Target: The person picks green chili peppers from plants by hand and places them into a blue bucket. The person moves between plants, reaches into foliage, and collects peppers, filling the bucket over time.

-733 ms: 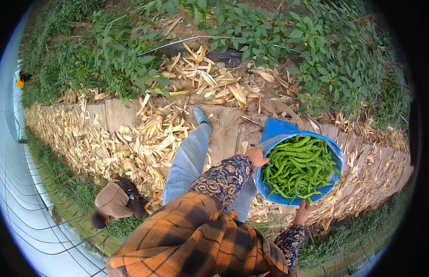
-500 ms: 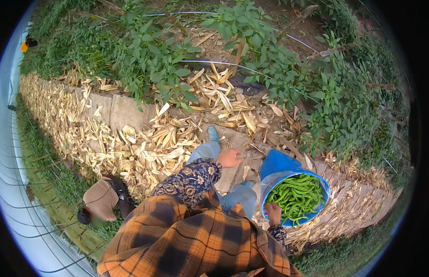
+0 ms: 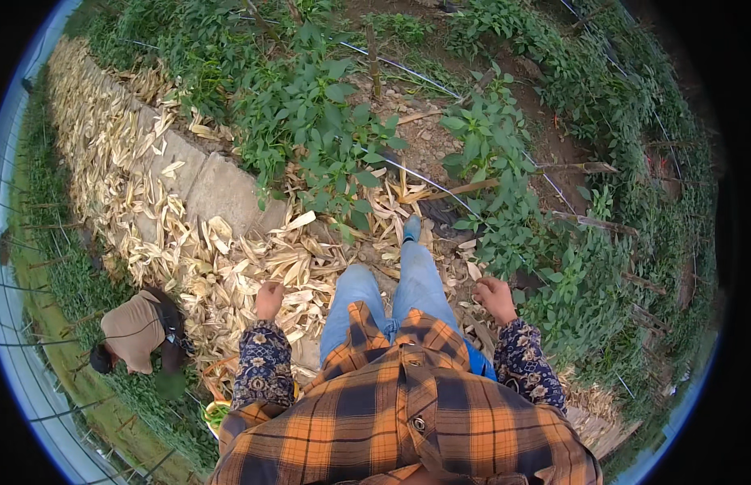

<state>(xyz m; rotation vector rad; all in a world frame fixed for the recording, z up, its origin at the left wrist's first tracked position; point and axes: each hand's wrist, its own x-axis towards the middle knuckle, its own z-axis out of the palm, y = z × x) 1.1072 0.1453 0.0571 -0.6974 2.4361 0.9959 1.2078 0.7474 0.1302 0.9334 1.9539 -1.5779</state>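
Observation:
My left hand [image 3: 269, 301] hangs over pale dry husks to the left of my legs. Its fingers are curled in, and nothing shows in them. On the other side, my right hand [image 3: 494, 299] is held beside a leafy green pepper plant [image 3: 504, 194], fingers also curled, with no object visible in it. Dark blue flowered sleeves [image 3: 264, 364] cover both forearms. A piece of the blue bucket [image 3: 480, 362] shows between my right forearm and my checked shirt; its green peppers are hidden. One blue shoe [image 3: 412, 228] is forward among the husks at the plants' edge.
Dry husks [image 3: 197, 283] cover the path, with bare slabs [image 3: 230, 194] among them. Wooden stakes [image 3: 374, 63] and thin white lines [image 3: 424, 179] run through the plants. Left, another person [image 3: 137, 331] bends at a plant row. A yellow-rimmed container [image 3: 217, 414] of green produce stands nearby.
My right hand has come off the bucket of peppers and moved forward. My left hand has drawn back to the left. I have turned and stepped toward the plants; the bucket is now mostly hidden.

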